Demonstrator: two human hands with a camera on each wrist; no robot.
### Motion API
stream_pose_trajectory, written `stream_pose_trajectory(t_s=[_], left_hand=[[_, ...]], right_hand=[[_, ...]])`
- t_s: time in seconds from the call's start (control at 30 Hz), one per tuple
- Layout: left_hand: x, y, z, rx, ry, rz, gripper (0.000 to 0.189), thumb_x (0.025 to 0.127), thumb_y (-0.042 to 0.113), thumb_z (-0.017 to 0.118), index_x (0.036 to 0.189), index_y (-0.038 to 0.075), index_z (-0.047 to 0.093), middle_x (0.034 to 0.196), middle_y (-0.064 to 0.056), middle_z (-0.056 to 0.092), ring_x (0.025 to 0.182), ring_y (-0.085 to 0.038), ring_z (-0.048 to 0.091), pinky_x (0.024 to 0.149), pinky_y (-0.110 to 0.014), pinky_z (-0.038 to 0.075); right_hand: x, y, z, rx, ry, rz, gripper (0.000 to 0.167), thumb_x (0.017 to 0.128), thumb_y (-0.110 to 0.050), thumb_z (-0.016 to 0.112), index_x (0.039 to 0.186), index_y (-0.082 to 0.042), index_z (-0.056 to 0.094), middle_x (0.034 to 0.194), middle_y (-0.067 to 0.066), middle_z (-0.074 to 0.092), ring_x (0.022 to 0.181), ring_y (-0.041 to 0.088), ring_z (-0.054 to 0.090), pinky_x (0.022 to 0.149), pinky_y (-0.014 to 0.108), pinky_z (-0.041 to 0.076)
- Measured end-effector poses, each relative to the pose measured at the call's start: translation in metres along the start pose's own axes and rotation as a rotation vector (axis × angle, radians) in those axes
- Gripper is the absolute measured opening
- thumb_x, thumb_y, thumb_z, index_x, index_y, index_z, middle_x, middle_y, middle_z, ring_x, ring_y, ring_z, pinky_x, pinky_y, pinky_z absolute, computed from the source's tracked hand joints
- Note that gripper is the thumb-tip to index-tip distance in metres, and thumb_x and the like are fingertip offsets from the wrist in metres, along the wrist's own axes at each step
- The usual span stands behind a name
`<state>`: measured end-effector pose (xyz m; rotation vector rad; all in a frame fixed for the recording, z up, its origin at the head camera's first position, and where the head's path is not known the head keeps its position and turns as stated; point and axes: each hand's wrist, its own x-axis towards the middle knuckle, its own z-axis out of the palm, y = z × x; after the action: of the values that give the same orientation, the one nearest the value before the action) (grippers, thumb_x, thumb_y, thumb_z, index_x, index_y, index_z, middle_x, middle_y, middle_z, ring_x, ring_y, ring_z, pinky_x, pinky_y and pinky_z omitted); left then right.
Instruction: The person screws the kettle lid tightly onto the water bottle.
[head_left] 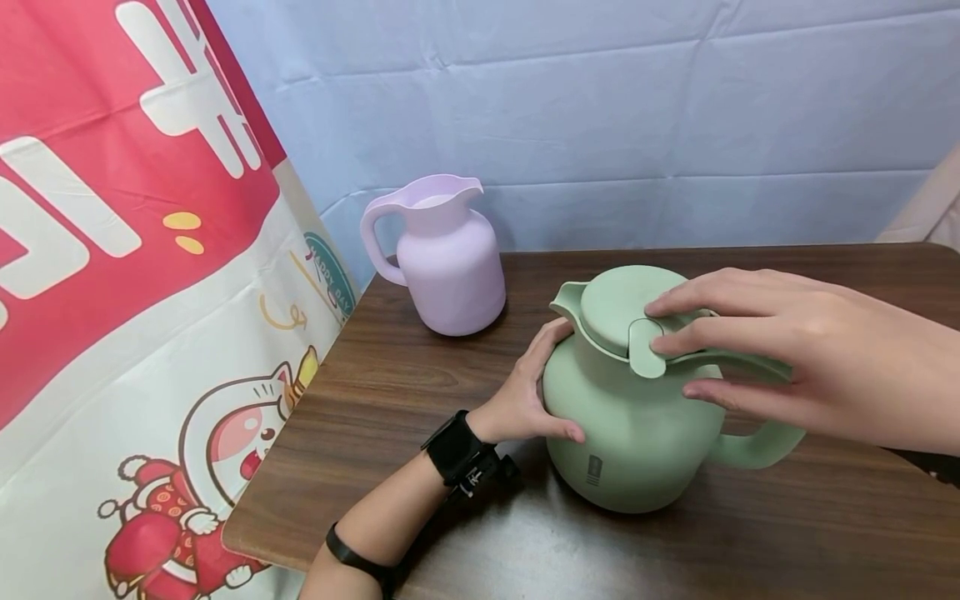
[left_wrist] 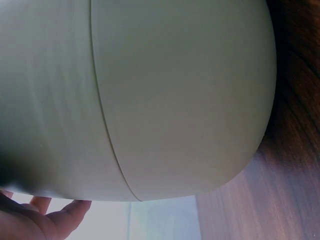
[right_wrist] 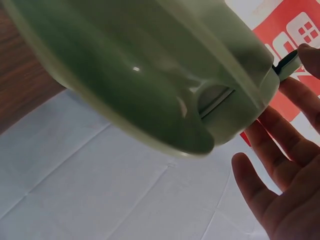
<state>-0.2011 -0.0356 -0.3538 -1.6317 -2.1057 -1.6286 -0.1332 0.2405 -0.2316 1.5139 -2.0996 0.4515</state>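
Observation:
A pale green thermos jug point(head_left: 630, 425) stands upright on the table, its spout to the left and its handle point(head_left: 757, 446) to the right. My left hand point(head_left: 528, 392) holds the left side of the round body, thumb in front and fingers partly hidden behind it. Over the lid point(head_left: 626, 292) reaches my right hand point(head_left: 780, 342) with fingers extended. One fingertip touches the lid's oval tab point(head_left: 645, 350) and another rests on the lid top. In the right wrist view the tab point(right_wrist: 289, 65) juts out beside the fingers. The jug's body point(left_wrist: 185, 100) fills the left wrist view.
A lilac jug point(head_left: 453, 267) without a visible lid stands at the table's back left. Behind the brown wooden table point(head_left: 360, 400) hangs a light blue cloth point(head_left: 585, 108). A red and white printed cloth point(head_left: 187, 333) hangs along the left edge.

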Motion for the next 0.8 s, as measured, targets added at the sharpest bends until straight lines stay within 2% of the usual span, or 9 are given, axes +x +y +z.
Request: stream_pose_trajectory(t_s=[0.17,0.4,0.6,0.7,0.8], left_hand=[[0.004,0.028,-0.003,-0.018,-0.005,-0.016,0.119,0.071,0.077,0.055,0.142,-0.012,0.021,0.142,-0.026,0.025,0.13,-0.02,0.031,0.108,-0.036,0.03],[0.004,0.027,-0.004,-0.014,-0.002,-0.013,0.12,0.07,0.078,0.055,0.142,-0.012,0.02,0.142,-0.026,0.025,0.13,-0.019,0.031,0.108,-0.036,0.03],[0.003,0.027,-0.004,-0.009,0.002,-0.011,0.12,0.07,0.078,0.055,0.142,-0.012,0.021,0.142,-0.027,0.025,0.13,-0.019,0.031,0.108,-0.036,0.029],[0.003,0.027,-0.004,-0.015,0.0,-0.012,0.12,0.07,0.077,0.055,0.142,-0.012,0.021,0.142,-0.026,0.025,0.131,-0.019,0.031,0.108,-0.035,0.03],[0.004,0.027,-0.004,-0.015,-0.002,-0.012,0.12,0.07,0.078,0.055,0.142,-0.011,0.021,0.142,-0.026,0.025,0.131,-0.019,0.03,0.108,-0.035,0.03]], right_hand=[[0.007,-0.004,-0.002,0.002,-0.011,0.0,0.042,0.078,-0.03,0.079,0.117,-0.02,0.067,0.128,0.004,0.056,0.115,0.025,0.052,0.1,0.026,0.033],[0.033,-0.027,-0.016,-0.034,-0.07,0.042,0.033,0.089,-0.038,0.066,0.12,-0.025,0.065,0.128,-0.003,0.054,0.114,0.014,0.051,0.098,0.017,0.031],[0.033,-0.025,-0.016,-0.044,-0.085,0.029,0.043,0.083,-0.033,0.074,0.124,-0.026,0.063,0.129,-0.004,0.053,0.113,0.014,0.051,0.098,0.016,0.031],[0.034,-0.026,-0.017,-0.062,-0.107,0.052,0.044,0.084,-0.033,0.072,0.126,-0.029,0.061,0.129,-0.007,0.051,0.114,0.012,0.05,0.099,0.016,0.03],[0.037,-0.027,-0.017,-0.073,-0.105,0.054,0.036,0.09,-0.038,0.064,0.125,-0.028,0.063,0.127,-0.008,0.053,0.112,0.012,0.05,0.098,0.016,0.03]])
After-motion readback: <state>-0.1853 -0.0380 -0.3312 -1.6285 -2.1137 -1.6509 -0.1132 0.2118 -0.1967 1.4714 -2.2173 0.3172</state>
